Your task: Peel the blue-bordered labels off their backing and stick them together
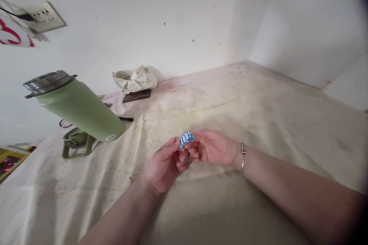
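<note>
A small blue-and-white piece with lettering (pixel 186 139) is pinched between both hands above the table; it bows upward in the middle, and its exact kind does not show. My left hand (pixel 165 164) grips its left end with the thumb on top and the fingers curled beneath. At the right end, my right hand (pixel 217 147) holds it between thumb and fingers, with a silver bracelet (pixel 243 157) round the wrist. The fingertips of the two hands nearly meet under the piece.
A tall green tumbler (pixel 77 105) with a steel rim stands at left, beside its green handled lid (pixel 77 143). Farther back lie a phone (pixel 137 95) and a white pearl-strapped bag (pixel 135 78) near the wall. A wrinkled pale cloth (pixel 230 115) covers the table; an outlet (pixel 47 17) is upper left.
</note>
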Tool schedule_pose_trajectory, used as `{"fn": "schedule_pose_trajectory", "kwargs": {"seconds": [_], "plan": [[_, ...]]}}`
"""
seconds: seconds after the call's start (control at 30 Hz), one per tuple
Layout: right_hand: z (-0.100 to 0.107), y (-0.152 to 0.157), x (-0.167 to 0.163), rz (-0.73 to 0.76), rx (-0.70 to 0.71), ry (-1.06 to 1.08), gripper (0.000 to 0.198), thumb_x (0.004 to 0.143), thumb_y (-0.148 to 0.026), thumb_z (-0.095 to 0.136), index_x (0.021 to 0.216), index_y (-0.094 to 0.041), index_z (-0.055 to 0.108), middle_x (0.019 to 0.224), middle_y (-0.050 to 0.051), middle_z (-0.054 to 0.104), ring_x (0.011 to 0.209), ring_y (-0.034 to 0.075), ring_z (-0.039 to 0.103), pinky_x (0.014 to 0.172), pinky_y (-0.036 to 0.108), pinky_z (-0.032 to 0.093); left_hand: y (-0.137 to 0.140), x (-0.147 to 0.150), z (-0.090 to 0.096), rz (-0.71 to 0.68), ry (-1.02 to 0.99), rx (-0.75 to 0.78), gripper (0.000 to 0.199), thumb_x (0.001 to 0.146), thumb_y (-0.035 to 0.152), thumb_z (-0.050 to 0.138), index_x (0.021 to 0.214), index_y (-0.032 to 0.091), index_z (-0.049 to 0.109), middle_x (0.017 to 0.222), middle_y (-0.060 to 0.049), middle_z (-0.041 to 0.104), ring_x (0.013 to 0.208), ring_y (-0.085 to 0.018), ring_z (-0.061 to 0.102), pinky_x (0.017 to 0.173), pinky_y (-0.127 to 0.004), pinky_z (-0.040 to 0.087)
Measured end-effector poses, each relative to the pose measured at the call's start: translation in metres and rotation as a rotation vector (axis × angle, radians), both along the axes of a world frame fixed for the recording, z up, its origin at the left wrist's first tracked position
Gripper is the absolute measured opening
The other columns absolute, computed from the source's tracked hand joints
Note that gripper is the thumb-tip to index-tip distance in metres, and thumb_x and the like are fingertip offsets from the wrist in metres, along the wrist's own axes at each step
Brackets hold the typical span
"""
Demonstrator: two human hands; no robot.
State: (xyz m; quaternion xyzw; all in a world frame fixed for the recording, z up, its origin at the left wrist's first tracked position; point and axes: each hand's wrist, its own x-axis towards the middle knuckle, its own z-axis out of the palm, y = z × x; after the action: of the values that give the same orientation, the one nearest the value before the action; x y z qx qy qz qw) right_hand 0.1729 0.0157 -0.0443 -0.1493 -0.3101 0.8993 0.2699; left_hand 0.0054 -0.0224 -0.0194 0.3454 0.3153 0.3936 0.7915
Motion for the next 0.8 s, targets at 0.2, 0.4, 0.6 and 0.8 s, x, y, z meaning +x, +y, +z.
{"fn": "schedule_pose_trajectory", "kwargs": {"seconds": [0.2,0.4,0.6,0.8], "plan": [[-0.003,-0.003,-0.003,-0.057,0.036,-0.081,0.045,0.076,-0.058,0.056,0.073,-0.013,0.06,0.062,0.001,0.057,0.058,0.012,0.051,0.056,0.026,0.04,-0.005,0.005,0.002,0.186,0.379,0.302,0.023,0.083,0.03,0.054,0.064,0.017,0.056,0.053,0.003,0.048,0.05,-0.009,0.038,0.049,-0.023,0.028],[0.001,-0.011,-0.007,-0.202,0.09,-0.181,0.018,0.071,-0.027,0.072,0.076,-0.017,0.058,0.062,-0.003,0.055,0.057,0.008,0.048,0.053,0.022,0.037,-0.005,0.006,0.006,0.213,0.698,0.506,0.021,0.082,0.026,0.054,0.063,0.018,0.055,0.051,0.004,0.046,0.053,-0.011,0.046,0.054,-0.022,0.036],[0.004,-0.012,-0.009,-0.231,0.112,-0.199,0.02,0.071,-0.029,0.071,0.081,-0.016,0.06,0.068,-0.002,0.057,0.057,0.008,0.048,0.053,0.021,0.036,-0.008,0.002,0.003,0.314,0.928,0.796,0.026,0.078,0.028,0.059,0.1,0.019,0.05,0.085,-0.002,0.061,0.071,-0.014,0.057,0.064,-0.027,0.045],[0.006,-0.012,-0.008,-0.214,0.104,-0.19,0.024,0.069,-0.031,0.073,0.079,-0.016,0.057,0.069,-0.002,0.058,0.057,0.008,0.049,0.054,0.022,0.036,-0.007,-0.003,0.003,0.29,1.214,1.107,0.028,0.073,0.018,0.063,0.1,0.023,0.057,0.087,-0.001,0.063,0.075,-0.015,0.057,0.071,-0.029,0.044]]}}
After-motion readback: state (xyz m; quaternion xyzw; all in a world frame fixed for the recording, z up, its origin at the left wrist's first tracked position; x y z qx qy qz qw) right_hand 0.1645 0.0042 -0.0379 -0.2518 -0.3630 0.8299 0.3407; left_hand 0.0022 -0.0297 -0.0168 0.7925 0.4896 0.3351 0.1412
